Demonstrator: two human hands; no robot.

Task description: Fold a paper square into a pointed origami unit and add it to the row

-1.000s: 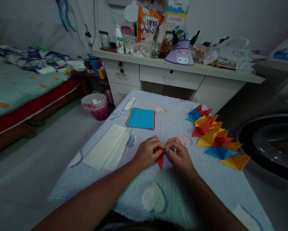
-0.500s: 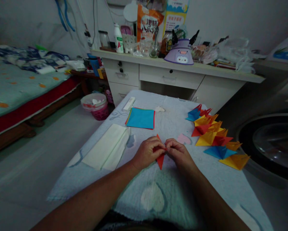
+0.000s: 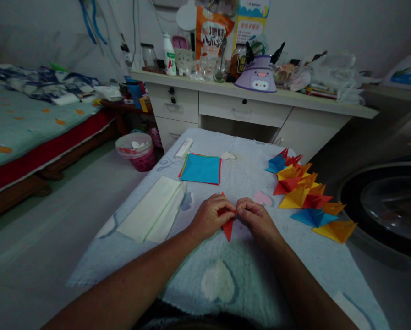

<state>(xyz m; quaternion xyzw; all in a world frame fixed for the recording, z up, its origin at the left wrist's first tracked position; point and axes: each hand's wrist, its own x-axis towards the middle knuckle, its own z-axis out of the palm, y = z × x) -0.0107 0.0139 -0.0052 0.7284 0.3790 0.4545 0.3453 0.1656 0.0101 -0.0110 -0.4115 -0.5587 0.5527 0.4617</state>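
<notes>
Between my hands is a folded piece of red origami paper (image 3: 227,229), its pointed ends showing above and below my fingers. My left hand (image 3: 214,214) is closed, pinching the paper from the left. My right hand (image 3: 255,215) is closed too, thumb and fingertips pinching a small red tip on the right side. The fingers hide the middle of the folded shape. Beyond my left hand lies a stack of square coloured paper (image 3: 201,169) with a blue sheet on top. Folded paper cranes (image 3: 296,197) in red, yellow, orange and blue stand in rows to the right.
A cloth (image 3: 219,284) with heart patterns covers the table. Pale folded paper (image 3: 150,208) lies at left, and a small white box (image 3: 184,148) behind it. A white desk (image 3: 243,110) holding jars and bags stands at the back; a washing machine (image 3: 391,206) is at right.
Very little differs. My fingers have shifted slightly at the red paper, and its upper tip has moved a bit to the left. Both hands keep their pinch.
</notes>
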